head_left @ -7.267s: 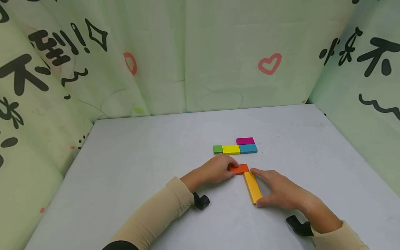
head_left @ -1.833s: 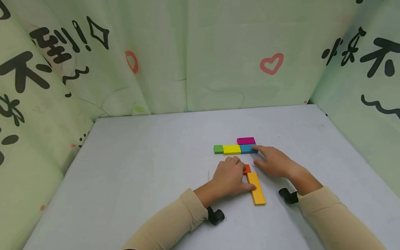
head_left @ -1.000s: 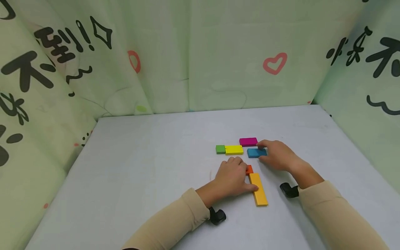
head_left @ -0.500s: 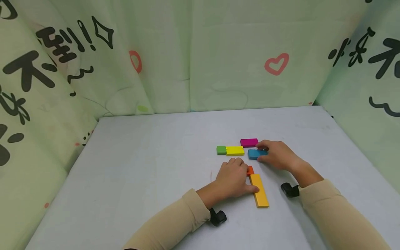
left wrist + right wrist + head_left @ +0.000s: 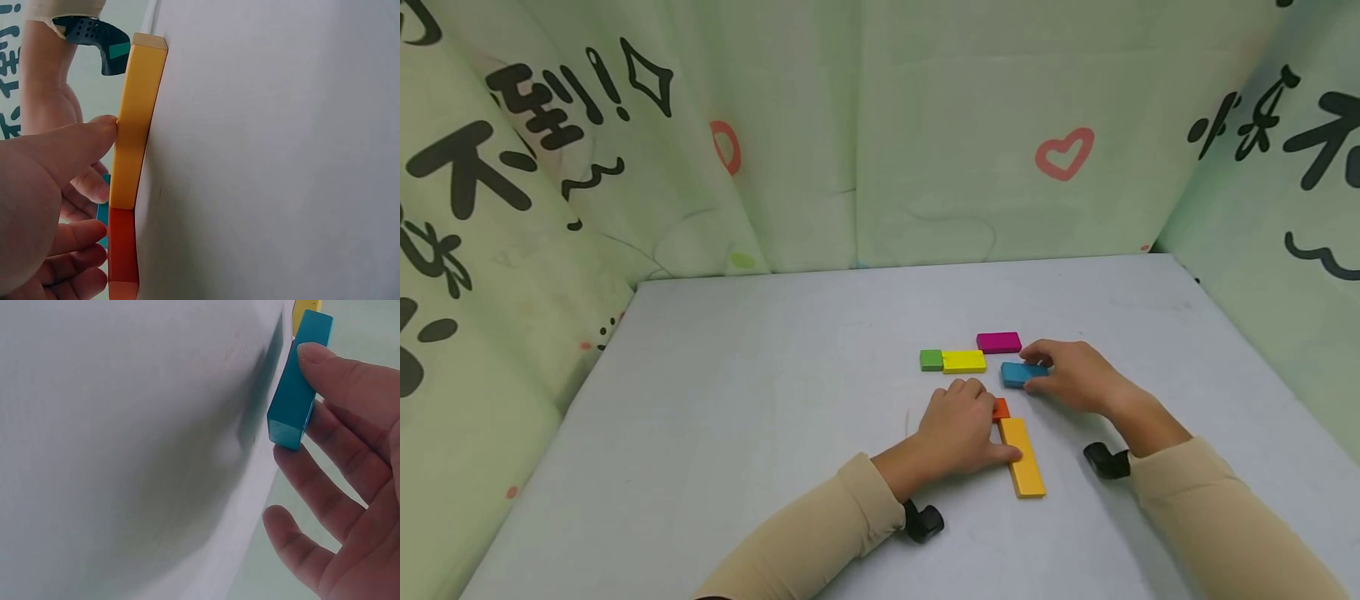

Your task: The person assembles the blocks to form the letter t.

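Observation:
My right hand [image 5: 1078,375] pinches a blue block [image 5: 1021,375] between thumb and fingers. In the right wrist view the same blue block [image 5: 300,381] appears just off the white surface, its shadow beside it. My left hand [image 5: 953,429] rests over two blocks that meet end to end at an angle. Its thumb touches the long yellow-orange block [image 5: 1023,460], and its fingers lie against the orange-red block [image 5: 1002,408], mostly hidden in the head view. Both show in the left wrist view as the yellow-orange block [image 5: 139,125] and the red-orange block [image 5: 122,250].
Beyond the hands lie a small green block [image 5: 931,360] and a yellow block [image 5: 964,362], touching end to end. A magenta block [image 5: 998,342] lies just behind and to their right. The white table [image 5: 760,392] is bordered by pale green printed curtains [image 5: 925,150].
My right hand has taken hold of the blue block and drawn it away from the yellow and magenta blocks, rightward and nearer. Earlier, my left hand shifted its thumb onto the yellow-orange block.

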`<state>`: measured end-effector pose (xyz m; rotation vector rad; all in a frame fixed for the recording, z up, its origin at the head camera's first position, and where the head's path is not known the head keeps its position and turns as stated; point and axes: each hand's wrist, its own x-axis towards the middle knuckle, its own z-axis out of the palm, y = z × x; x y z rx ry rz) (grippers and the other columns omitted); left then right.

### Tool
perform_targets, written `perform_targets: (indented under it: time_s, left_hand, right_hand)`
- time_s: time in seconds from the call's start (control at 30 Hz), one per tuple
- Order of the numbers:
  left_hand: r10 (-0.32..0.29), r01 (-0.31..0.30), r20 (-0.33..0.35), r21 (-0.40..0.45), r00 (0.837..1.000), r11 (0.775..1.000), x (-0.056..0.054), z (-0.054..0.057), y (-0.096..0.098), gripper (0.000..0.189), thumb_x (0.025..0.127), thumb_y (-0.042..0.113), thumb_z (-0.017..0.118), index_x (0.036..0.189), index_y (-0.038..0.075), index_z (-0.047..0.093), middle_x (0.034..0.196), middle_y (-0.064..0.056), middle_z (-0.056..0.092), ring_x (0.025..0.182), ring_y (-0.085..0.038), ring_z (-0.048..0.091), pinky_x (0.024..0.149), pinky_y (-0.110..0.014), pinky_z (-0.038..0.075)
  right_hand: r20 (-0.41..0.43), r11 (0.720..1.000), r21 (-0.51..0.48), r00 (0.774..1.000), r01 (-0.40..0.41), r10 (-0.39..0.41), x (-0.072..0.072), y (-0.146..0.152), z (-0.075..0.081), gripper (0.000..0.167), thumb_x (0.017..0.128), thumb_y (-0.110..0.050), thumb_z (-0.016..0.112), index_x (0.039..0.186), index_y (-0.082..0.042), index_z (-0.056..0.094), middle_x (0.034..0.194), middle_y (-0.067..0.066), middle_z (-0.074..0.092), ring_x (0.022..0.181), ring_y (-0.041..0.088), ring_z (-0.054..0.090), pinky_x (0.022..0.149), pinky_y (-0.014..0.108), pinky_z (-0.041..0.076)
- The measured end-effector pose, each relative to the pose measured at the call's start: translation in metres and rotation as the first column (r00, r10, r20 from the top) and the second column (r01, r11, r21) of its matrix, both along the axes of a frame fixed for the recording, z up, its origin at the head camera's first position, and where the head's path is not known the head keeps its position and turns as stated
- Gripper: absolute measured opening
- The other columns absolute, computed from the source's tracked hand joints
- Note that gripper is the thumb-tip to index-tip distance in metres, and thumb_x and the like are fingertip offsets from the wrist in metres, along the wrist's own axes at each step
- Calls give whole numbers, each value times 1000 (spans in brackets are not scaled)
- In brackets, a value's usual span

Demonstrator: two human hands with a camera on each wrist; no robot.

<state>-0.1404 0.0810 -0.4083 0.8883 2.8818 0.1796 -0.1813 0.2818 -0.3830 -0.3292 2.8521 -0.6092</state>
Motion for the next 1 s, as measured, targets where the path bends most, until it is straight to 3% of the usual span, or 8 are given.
perform_targets:
  time_s: [1.0]
  left_hand:
    - [9, -9, -3, -14, 1000, 1000, 2, 2, 0, 67, 80, 72, 66, 121, 20, 69, 115, 5, 57, 101, -11, 48, 79, -26, 43]
  right_hand:
    - [15, 1000, 10, 1000, -22, 22, 25, 0, -3, 44, 87, -17, 79, 125, 0, 63, 116, 17, 67, 107, 37, 59, 94, 56, 48]
